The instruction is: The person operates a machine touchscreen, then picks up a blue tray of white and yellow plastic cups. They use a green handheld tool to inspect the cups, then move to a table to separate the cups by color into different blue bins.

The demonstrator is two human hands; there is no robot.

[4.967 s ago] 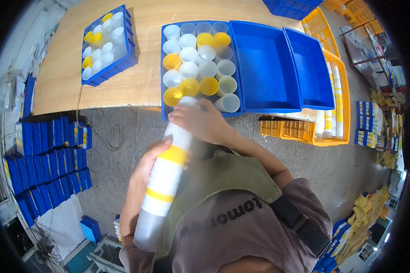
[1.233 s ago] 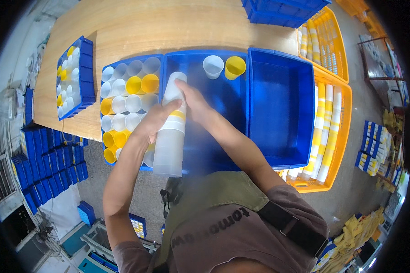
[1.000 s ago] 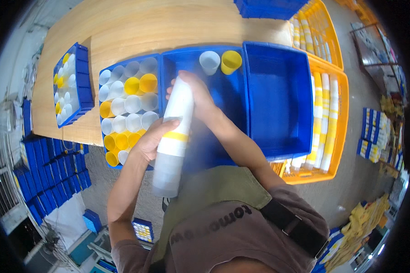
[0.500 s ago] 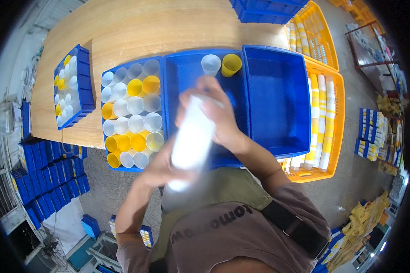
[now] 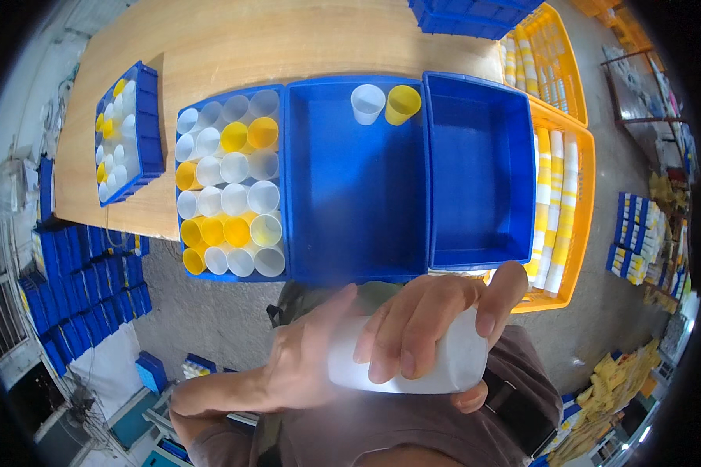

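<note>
A white plastic cup [image 5: 409, 381], perhaps a nested stack, lies sideways close to my chest. My right hand [image 5: 436, 331] wraps over it, fingers on the upper side and thumb beneath. My left hand [image 5: 308, 354] is at the cup's left end, its fingers smeared by motion; whether it grips is unclear. Beyond them, a wide blue tray [image 5: 350, 226] holds one standing white cup [image 5: 368, 103] and one yellow cup [image 5: 403, 104] at its far right. To its left, another blue tray [image 5: 178, 187] is packed with rows of white and yellow cups [image 5: 236, 137].
On the right is a smaller blue bin [image 5: 479, 171]. Orange crates [image 5: 582, 210] beside it hold long white and yellow cup stacks [image 5: 555, 210]. A tilted blue tray of cups [image 5: 149, 117] stands on the wooden table [image 5: 210, 47]. Blue bins [image 5: 475, 15] sit at the far edge.
Both hands have come back from over the wide tray toward my chest with the white cup. It has turned from roughly upright in view to sideways.
</note>
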